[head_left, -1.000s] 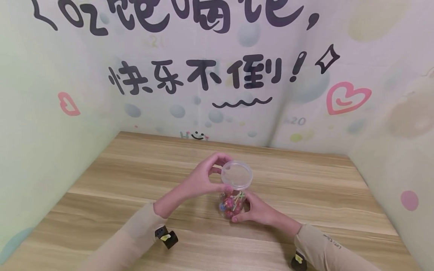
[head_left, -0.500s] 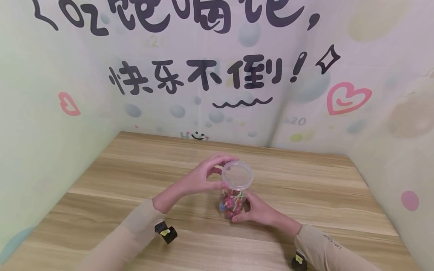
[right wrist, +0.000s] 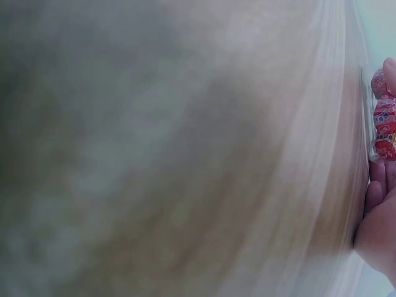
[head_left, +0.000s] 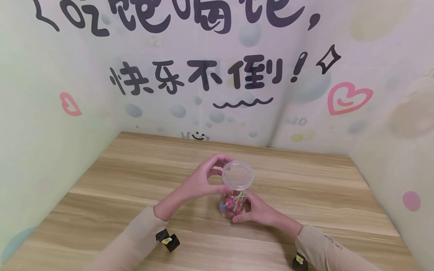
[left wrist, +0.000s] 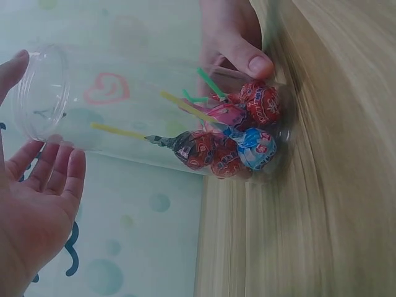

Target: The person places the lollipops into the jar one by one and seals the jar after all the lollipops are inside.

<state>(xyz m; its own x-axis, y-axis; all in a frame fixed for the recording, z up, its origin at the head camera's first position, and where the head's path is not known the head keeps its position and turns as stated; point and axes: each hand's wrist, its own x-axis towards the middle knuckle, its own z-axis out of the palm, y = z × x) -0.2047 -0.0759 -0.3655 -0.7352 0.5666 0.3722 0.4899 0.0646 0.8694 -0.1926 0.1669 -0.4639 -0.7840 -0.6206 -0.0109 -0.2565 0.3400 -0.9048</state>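
A clear plastic jar point(head_left: 234, 205) stands upright on the wooden table, with several wrapped lollipops point(left wrist: 232, 133) in its lower part. Its round transparent lid point(head_left: 238, 175) sits on top. My left hand point(head_left: 200, 180) curves round the lid from the left, thumb at the near side and fingers at the far side. Low on the jar's right side, my right hand point(head_left: 259, 212) grips the wall, with the thumb in front. In the right wrist view, part of the right hand point(right wrist: 380, 229) and red-wrapped lollipops point(right wrist: 385, 120) show at the edge.
The wood-grain table point(head_left: 135, 180) extends all around the jar. Printed wall sheets point(head_left: 162, 113) with black lettering and pink hearts enclose its back and sides. A small black camera point(head_left: 168, 240) is strapped to the left wrist.
My left fingers and thumb shift round the lid's rim, reaching further over half a second ago and drawn back now. The right hand and jar stay in place.
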